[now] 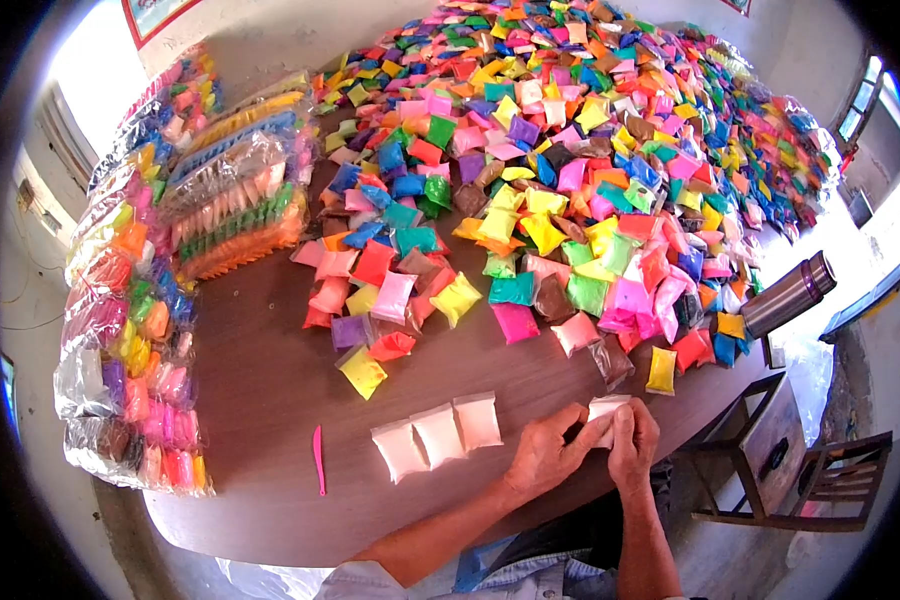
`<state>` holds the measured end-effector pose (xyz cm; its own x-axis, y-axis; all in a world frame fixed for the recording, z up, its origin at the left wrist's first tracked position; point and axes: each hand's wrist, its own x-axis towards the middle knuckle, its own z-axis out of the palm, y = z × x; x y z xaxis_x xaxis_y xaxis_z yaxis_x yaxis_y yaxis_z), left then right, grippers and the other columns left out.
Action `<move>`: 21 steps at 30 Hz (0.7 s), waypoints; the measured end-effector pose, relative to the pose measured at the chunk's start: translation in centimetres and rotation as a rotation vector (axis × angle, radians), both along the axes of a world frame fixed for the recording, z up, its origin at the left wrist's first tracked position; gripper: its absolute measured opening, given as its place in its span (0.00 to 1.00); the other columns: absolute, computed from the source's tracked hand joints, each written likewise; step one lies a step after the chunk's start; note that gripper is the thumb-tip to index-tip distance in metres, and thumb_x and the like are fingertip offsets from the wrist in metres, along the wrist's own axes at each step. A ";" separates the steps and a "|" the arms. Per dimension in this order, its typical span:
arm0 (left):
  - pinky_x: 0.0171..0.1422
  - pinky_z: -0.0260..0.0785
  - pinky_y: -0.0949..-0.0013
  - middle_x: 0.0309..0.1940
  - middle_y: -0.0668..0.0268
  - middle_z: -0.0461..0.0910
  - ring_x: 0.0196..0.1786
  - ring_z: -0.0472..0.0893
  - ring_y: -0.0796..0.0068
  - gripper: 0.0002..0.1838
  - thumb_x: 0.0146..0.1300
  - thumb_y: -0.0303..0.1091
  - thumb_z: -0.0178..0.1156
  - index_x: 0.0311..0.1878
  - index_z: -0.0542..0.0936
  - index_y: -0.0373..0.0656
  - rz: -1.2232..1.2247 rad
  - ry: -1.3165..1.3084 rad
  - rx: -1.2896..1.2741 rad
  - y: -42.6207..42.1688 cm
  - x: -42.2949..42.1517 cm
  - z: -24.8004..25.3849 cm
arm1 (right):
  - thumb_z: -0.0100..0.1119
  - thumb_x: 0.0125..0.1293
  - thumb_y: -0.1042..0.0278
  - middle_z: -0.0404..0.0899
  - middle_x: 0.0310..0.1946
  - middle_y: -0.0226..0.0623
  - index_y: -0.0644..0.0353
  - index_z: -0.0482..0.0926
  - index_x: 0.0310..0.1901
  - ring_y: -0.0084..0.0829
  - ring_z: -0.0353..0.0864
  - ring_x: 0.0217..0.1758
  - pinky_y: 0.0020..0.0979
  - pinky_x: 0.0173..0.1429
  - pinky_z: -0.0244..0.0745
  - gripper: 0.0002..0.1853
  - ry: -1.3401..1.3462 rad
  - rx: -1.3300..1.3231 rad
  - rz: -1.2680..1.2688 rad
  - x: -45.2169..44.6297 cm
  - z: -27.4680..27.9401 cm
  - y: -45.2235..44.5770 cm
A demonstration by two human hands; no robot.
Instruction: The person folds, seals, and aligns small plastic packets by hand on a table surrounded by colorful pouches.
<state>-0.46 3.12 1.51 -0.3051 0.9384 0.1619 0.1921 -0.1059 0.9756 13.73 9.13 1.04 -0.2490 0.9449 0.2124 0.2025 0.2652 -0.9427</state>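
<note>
At the table's near edge, my left hand [550,449] and my right hand [632,442] are closed on a small white packet [607,405], pinching it between thumbs and fingers. Its lower part is hidden by the fingers. Left of my hands, three pale packets lie side by side: one on the left [399,450], one in the middle [438,437] and one on the right [478,420]. Farther left is a thin pink plastic knife [319,460]. A yellow packet [661,371] lies just beyond my right hand.
A large heap of colourful packets [530,200] covers the back of the brown table [260,400]. Clear bags of sorted packets [130,330] line the left edge. A metal flask [790,297] leans at the right, above a wooden chair [840,485].
</note>
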 end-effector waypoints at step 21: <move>0.37 0.71 0.74 0.29 0.70 0.80 0.35 0.74 0.87 0.09 0.74 0.34 0.64 0.47 0.85 0.37 0.004 -0.150 -0.048 0.2 0.5 -0.5 | 0.53 0.75 0.70 0.77 0.27 0.29 0.64 0.79 0.37 0.19 0.72 0.32 0.27 0.36 0.69 0.10 -0.042 0.023 0.001 0.5 -0.6 0.0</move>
<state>0.04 3.33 1.04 -0.3262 0.9428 0.0690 0.0440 -0.0577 0.9974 14.24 9.14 0.41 -0.2591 0.9396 0.2235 0.2418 0.2871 -0.9269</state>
